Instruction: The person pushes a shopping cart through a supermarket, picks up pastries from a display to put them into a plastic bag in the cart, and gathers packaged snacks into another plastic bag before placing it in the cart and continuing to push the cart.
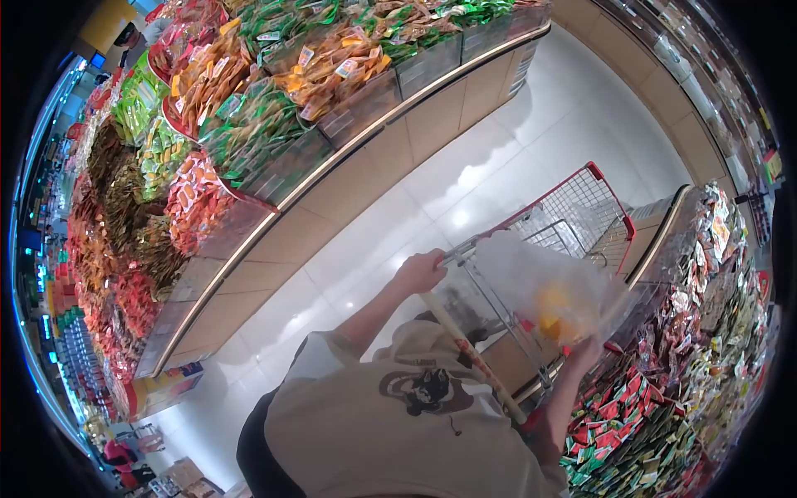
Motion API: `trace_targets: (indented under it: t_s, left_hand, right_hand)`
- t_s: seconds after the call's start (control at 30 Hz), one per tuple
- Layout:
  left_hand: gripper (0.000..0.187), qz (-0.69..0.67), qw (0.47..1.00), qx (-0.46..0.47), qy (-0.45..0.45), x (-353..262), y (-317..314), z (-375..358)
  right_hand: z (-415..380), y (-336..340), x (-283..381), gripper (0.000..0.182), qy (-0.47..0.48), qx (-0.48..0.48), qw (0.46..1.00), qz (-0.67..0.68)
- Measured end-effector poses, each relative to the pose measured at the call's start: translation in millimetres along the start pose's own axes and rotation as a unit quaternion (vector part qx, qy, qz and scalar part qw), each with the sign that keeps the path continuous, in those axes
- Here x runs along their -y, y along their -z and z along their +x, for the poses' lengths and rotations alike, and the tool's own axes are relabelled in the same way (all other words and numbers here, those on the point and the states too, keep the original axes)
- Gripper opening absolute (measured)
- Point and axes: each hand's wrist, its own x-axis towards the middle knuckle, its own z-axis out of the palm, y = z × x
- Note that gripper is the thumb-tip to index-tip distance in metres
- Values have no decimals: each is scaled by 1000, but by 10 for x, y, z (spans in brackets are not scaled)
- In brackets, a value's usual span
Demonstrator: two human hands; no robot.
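My left hand (423, 271) is closed around the near corner of a metal shopping cart (490, 286). At the right side of the cart, my right hand (584, 355) is closed at the lower edge of a translucent plastic bag (540, 270). Something yellow-orange (552, 311) shows through the bag, with a small red patch beside it; what they are is too blurred to tell. The bag hides part of the cart. More clear plastic (588, 222) lies in the cart's red-rimmed far basket.
A long bin counter (332, 174) full of small wrapped packets runs along the left. Another packet bin (631, 407) stands close by my right hand. Pale floor tiles (398, 220) lie between them. People (120, 452) are far off at the lower left.
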Motion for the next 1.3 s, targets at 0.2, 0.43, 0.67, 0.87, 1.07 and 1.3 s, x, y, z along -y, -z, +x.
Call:
trace_targets:
  t_s: [0.2,0.43,0.67,0.87,1.07,1.3]
  left_hand:
    - [35,3,1000,15,9,-204,127,180]
    - [41,4,1000,-11,-17,-293,19,357]
    - [43,22,1000,0,-16,-622,42,651]
    - [41,22,1000,7,-11,-893,9,837]
    - [34,32,999,17,28,-1206,-25,1124]
    - [24,20,999,-23,29,-1529,-24,1679]
  right_hand:
    - [-519,-364,287,10,-146,-94,983,68]
    - [-303,85,-242,37,-75,-95,992,16]
    - [-597,-566,509,39,-124,2,940,319]
    - [-473,-455,2,42,61,256,888,-378]
    - [-218,-372,371,34,100,208,846,-481]
    - [327,-566,481,26,99,177,869,-451]
